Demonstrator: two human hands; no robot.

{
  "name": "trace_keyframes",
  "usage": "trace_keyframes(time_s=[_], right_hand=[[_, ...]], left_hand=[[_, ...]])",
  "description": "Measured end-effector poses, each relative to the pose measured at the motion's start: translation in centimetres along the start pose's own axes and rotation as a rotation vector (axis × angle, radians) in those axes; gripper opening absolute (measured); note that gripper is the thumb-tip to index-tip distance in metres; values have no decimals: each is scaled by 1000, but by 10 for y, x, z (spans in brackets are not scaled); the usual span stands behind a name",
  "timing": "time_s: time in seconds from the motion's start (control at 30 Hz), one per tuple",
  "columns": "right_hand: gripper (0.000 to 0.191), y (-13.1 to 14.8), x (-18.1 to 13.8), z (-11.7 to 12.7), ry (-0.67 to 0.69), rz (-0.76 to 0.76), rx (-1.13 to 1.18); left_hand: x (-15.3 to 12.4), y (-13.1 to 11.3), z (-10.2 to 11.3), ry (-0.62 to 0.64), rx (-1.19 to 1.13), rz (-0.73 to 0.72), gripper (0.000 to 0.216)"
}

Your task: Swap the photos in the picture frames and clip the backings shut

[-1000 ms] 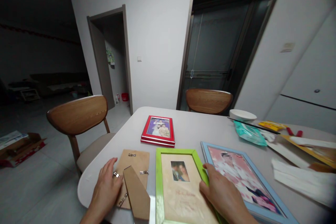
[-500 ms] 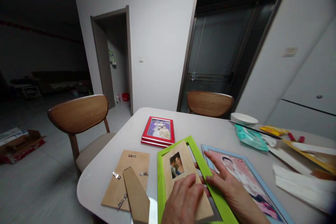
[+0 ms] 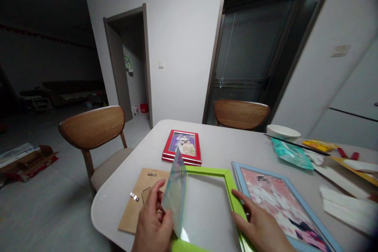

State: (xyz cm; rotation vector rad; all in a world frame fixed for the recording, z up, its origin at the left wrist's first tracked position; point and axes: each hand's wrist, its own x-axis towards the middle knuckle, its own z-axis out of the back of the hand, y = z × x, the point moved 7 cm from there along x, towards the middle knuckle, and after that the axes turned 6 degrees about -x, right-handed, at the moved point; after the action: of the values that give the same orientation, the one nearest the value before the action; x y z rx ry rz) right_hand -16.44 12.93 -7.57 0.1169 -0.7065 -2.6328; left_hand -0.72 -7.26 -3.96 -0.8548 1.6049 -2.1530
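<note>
left hand (image 3: 153, 226) | pinches tilted glass pane (image 3: 176, 189) | over green frame (image 3: 206, 172)

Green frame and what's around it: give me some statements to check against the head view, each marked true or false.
1. The left hand holds a glass pane tilted up on edge. True.
2. The green frame has a photo in it. False: its opening shows no photo.
3. The right hand rests on the green frame's right side. True.
4. The red frame lies to the right of the blue frame. False: it lies beyond the green frame, left of the blue one.
5. The wooden backing board lies left of the green frame. True.
</note>
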Motion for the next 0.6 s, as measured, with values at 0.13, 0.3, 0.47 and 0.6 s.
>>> trace_keyframes(time_s=[0.13, 0.3, 0.47, 0.6], right_hand=[[52, -4, 0, -13, 30, 44, -252], [45, -4, -1, -16, 70, 29, -409], [43, -3, -3, -4, -22, 18, -394], [46, 19, -4, -5, -85, 71, -105]], left_hand=[[0, 22, 25, 31, 16, 108, 44], [-6, 38, 26, 198, 333, 126, 50], [-2, 36, 28, 231, 655, 109, 51], [1, 30, 25, 224, 734, 9, 49]])
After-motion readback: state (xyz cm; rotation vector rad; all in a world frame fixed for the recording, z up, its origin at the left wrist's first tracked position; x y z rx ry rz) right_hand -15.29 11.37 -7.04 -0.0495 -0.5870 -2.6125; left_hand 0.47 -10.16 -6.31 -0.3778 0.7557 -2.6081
